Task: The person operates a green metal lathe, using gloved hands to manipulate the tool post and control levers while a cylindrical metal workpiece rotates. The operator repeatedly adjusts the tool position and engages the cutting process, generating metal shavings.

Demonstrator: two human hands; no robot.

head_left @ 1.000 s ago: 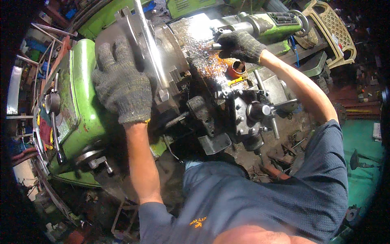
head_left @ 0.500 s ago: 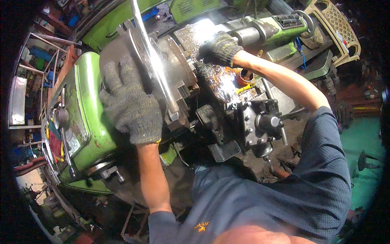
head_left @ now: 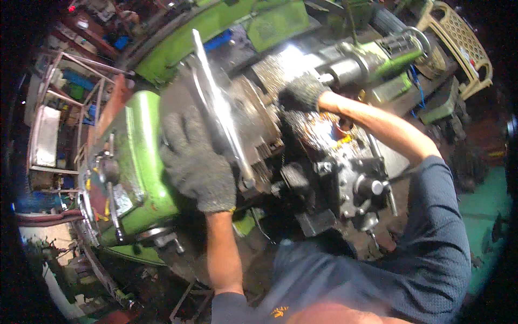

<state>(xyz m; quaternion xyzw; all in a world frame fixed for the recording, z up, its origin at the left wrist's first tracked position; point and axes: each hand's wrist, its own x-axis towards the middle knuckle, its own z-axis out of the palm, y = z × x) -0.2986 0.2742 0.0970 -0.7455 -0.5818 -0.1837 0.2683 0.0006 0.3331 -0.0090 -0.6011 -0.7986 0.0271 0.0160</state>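
Observation:
My left hand (head_left: 200, 164), in a dark grey knit glove, lies against the rim of the large round lathe chuck (head_left: 251, 110). Its fingers are spread and stretched out. A long shiny metal bar (head_left: 220, 102) slants across the chuck just right of those fingers. My right hand (head_left: 303, 93), gloved alike, reaches to the right side of the chuck, over the bed covered in metal chips. Its fingers point away and are hidden, so whether they hold anything cannot be seen. The tailstock quill (head_left: 345, 73) is just beyond this hand.
Nearer to me stands the tool post (head_left: 359, 186) with its handles. An orange-brown cup-like part (head_left: 343, 128) sits among shiny chips (head_left: 318, 132). The green headstock (head_left: 145, 156) with levers is at left. A beige plastic chair (head_left: 458, 43) stands at far right.
The whole view has shifted, so the lathe and both hands appear lower and further right. Both hands keep nearly the same places on the machine.

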